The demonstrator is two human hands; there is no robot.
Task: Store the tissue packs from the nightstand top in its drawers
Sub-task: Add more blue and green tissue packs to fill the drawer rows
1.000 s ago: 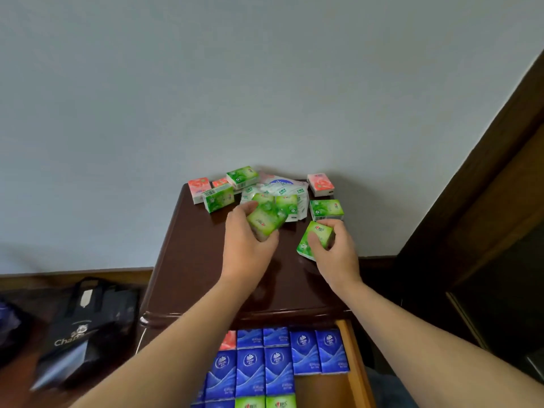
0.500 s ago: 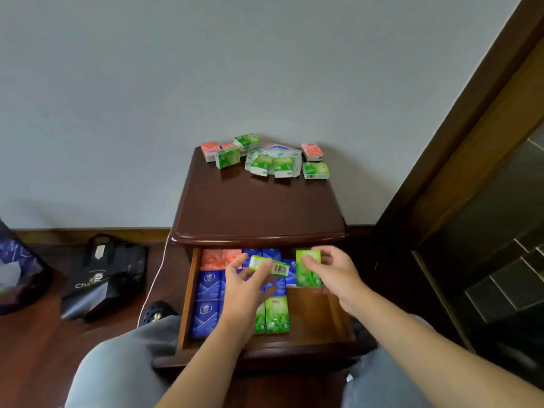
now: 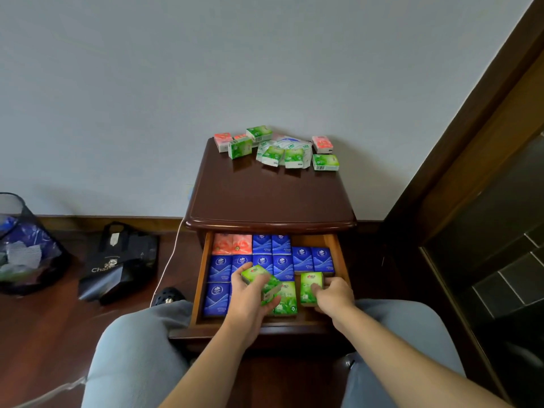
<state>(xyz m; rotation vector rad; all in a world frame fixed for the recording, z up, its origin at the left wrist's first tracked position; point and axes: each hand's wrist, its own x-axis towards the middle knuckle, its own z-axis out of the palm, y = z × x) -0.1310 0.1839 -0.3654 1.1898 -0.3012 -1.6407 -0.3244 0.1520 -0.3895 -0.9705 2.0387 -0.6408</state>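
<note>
Your left hand (image 3: 250, 298) grips one tilted green tissue pack (image 3: 259, 279) above the open wooden drawer (image 3: 341, 260). Your right hand (image 3: 334, 294) pinches a second green pack (image 3: 310, 285), standing in the drawer. On the dark nightstand top (image 3: 270, 195): six green packs and three pink.

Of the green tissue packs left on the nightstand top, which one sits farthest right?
The green pack lying alone at the right end of the cluster, just in front of the right-hand pink pack. The other green ones lie to its left, around the white wrapper.

Bare forearms (image 3: 223, 360), no sleeves; light grey-blue trousers (image 3: 138, 354) on both legs.
</note>
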